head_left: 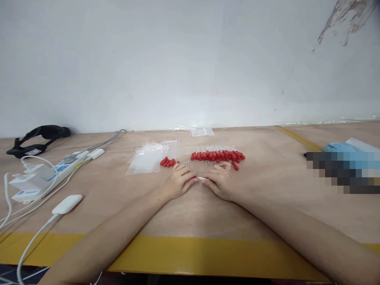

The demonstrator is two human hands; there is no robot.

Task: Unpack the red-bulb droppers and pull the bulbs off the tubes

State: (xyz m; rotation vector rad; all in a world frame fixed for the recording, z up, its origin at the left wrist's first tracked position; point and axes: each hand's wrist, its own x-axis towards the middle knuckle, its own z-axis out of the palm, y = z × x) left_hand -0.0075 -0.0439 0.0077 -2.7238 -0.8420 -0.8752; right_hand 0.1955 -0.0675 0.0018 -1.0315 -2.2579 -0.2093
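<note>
My left hand [180, 181] and my right hand [221, 182] meet low over the table, fingers closed in a pinch. Between them lies a thin clear glass dropper [203, 178], held level by both. A trace of red shows at my left fingertips; the rest of that end is hidden. Just beyond my right hand is a row of glass droppers with red rubber bulbs [218, 155], tips pointing away. Several loose red bulbs [168, 162] lie beyond my left hand. Clear glass tubes [186, 162] lie behind my fingers, partly covered.
Clear zip bags [148, 158] are spread left of the bulbs, and another bag [202, 132] lies by the wall. On the left are a power strip [63, 168] with cables, a white cabled device [67, 204] and a black strap [38, 138]. A blue item [338, 148] lies right.
</note>
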